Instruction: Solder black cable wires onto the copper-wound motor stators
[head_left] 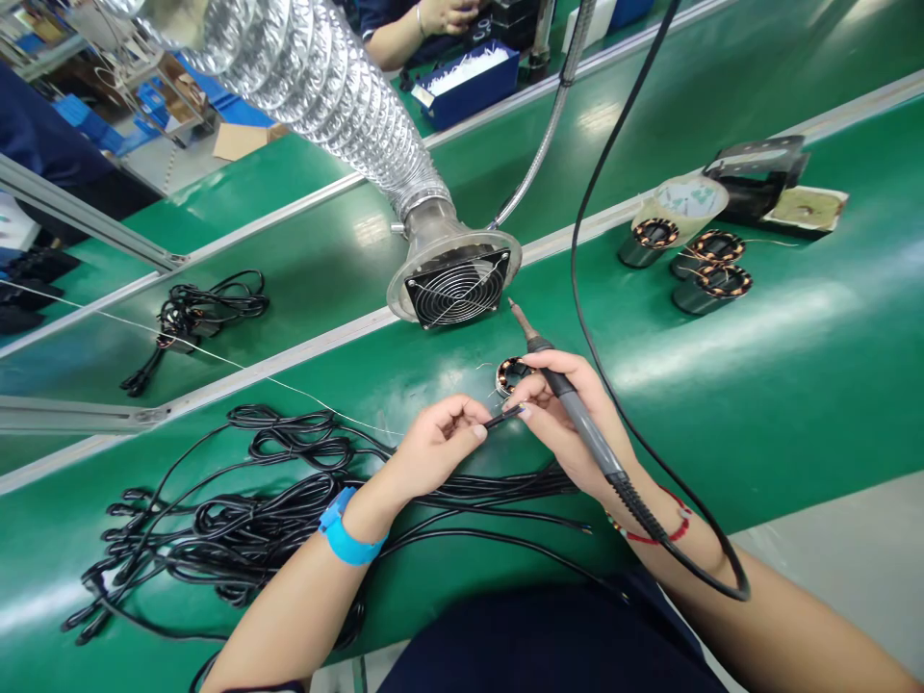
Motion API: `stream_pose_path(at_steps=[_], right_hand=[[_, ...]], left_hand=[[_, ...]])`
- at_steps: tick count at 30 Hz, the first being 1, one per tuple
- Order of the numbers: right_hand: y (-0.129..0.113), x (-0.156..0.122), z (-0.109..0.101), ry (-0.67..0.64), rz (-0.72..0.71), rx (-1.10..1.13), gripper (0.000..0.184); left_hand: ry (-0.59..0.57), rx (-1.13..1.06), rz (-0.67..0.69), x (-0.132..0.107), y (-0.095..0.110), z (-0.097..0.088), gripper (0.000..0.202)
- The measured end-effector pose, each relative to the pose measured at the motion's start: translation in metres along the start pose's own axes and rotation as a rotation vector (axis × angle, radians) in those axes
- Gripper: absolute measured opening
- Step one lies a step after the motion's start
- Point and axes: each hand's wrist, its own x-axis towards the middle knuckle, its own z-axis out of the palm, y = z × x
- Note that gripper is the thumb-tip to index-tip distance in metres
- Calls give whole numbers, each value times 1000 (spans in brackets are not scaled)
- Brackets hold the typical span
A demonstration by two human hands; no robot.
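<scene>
We are pinching a black cable near its end in the left hand, at six o'clock from a stator; the right hand is gripping a soldering iron. The cable is probably handling as light and pliant, favouring a jacket hold; the iron, stiff, a handle hold.

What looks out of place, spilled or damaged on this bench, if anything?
Nothing looks spilled or plainly damaged. The black cables look untidy, though: their coils overlap in a loose heap beside the left hand.
</scene>
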Motion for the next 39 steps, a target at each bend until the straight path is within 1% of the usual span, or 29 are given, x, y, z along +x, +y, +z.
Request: stream_pose_path(at_steps=[3, 6, 10, 13, 15, 17, 19, 20, 22, 23, 26, 29, 31, 33, 35, 37, 39], right_hand=[[1, -1, -2, -70, 27, 17, 32], [1, -4, -2, -132, 35, 31, 33], [2, -6, -1, -143, 22, 31, 40], [0, -6, 1, -187, -6, 29, 40], [-1, -5, 1, -209, -44, 10, 38], [-1, -5, 3, -206, -85, -27, 35], [-1, -6, 4, -182, -125, -87, 32], [0, -7, 5, -169, -144, -121, 32], [0, -8, 5, -149, -157, -178, 34], [1, -8, 4, -142, -148, -198, 36], [4, -6, -4, -80, -93, -283, 43], [14, -1, -16, 54, -36, -497, 47], [24, 3, -23, 76, 25, -600, 50], [33, 6, -27, 27, 81, -596, 53], [37, 7, -28, -35, 112, -551, 53], [34, 8, -28, -45, 104, -525, 47], [24, 8, -27, 21, 51, -512, 41]], left_hand=[[-29, 90, 80, 0, 0, -1, 39], [-68, 141, 117, 0, 0, -1, 49], [-130, 196, 113, -1, 1, 1, 52], [-190, 193, 92, -1, 2, 1, 50], [-228, 149, 78, -1, 3, 1, 49], [-281, 44, 28, -1, 3, 2, 50], [-325, -123, -84, -2, 4, 4, 48], [-328, -204, -154, -2, 4, 5, 47], [-277, -300, -260, -2, 7, 6, 42], [-231, -304, -285, -2, 9, 6, 39], [-52, -221, -274, 2, 14, 3, 25], [89, -159, -300, 10, 16, 0, 14], [125, -152, -336, 14, 15, -1, 9], [137, -156, -359, 17, 14, -1, 8], [150, -165, -369, 18, 12, -1, 8], [167, -173, -367, 19, 11, -1, 7], [191, -172, -348, 20, 9, -1, 7]])
